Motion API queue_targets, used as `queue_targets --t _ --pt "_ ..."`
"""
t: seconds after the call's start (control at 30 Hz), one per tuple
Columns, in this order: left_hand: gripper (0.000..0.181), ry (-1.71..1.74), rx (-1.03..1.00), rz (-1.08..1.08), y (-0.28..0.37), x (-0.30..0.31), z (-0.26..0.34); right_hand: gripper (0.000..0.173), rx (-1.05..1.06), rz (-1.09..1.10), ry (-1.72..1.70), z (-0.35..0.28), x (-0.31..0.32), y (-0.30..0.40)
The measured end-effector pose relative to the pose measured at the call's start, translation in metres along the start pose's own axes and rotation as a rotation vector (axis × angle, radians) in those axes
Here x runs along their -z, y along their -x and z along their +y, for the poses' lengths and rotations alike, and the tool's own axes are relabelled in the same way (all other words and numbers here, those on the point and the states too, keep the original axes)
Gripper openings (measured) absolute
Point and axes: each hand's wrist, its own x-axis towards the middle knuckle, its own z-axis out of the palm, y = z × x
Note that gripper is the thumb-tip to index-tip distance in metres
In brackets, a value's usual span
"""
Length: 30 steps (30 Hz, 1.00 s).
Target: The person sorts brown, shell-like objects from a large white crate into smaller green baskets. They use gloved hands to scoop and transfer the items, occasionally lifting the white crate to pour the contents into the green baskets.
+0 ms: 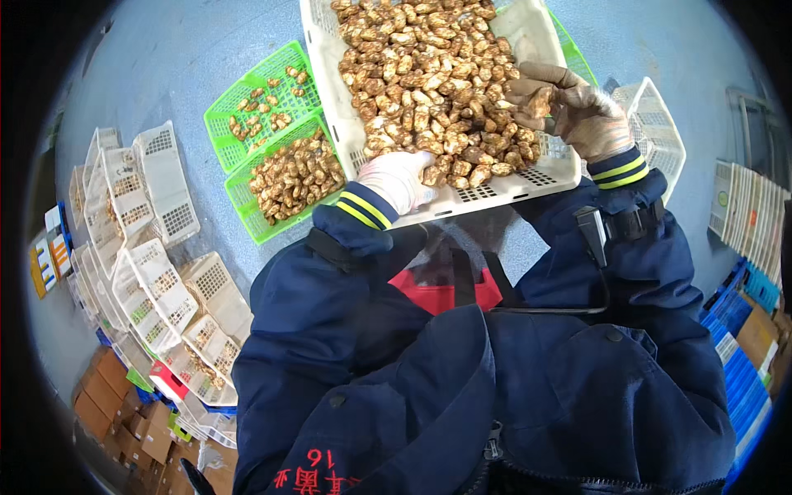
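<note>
A large white plastic basket point(450, 207) lies before me, heaped with brown-and-cream knobbly pieces point(433, 93), perhaps mushrooms or tubers. My left hand point(399, 179), in a white glove, rests at the basket's near left corner with its thumb and fingers around a piece at the heap's edge. Over the heap's right side is my right hand point(572, 111), in a soiled glove, its fingers bent about a brown piece point(540, 102). Left of the basket, one green basket point(213, 133) holds a few scattered pieces and another green basket point(244, 216) holds many.
Many white baskets point(164, 179) stand in stacks at the left, some with pieces inside. Cardboard boxes point(102, 396) lie at the lower left. Another white basket point(662, 136) is to the right, with stacked white crates point(748, 210) and blue crates point(739, 377) farther right.
</note>
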Motion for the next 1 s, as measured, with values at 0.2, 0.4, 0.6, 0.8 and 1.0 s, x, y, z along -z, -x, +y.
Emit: queue_targets --t 0.2,0.4,0.6,0.8,1.0 --pt "0.045 -0.361 0.150 -0.093 -0.016 -0.004 0.032 0.038 -0.088 0.314 0.598 -0.009 -0.017 0.007" --pt "0.029 -0.303 0.196 0.068 -0.020 0.005 -0.013 0.036 -0.405 -0.037 1.484 0.026 -0.019 -0.009" --pt "0.029 -0.384 -0.065 0.756 -0.033 0.038 -0.004 0.051 -0.168 -0.220 1.688 0.081 -0.014 -0.008" --pt "0.025 -0.413 -0.059 0.193 -0.043 -0.001 0.011 0.055 -0.059 0.199 1.809 0.060 0.023 -0.021" --pt "0.041 -0.377 0.076 0.051 -0.032 -0.004 0.016 0.042 -0.267 0.141 1.747 0.040 0.010 -0.023"
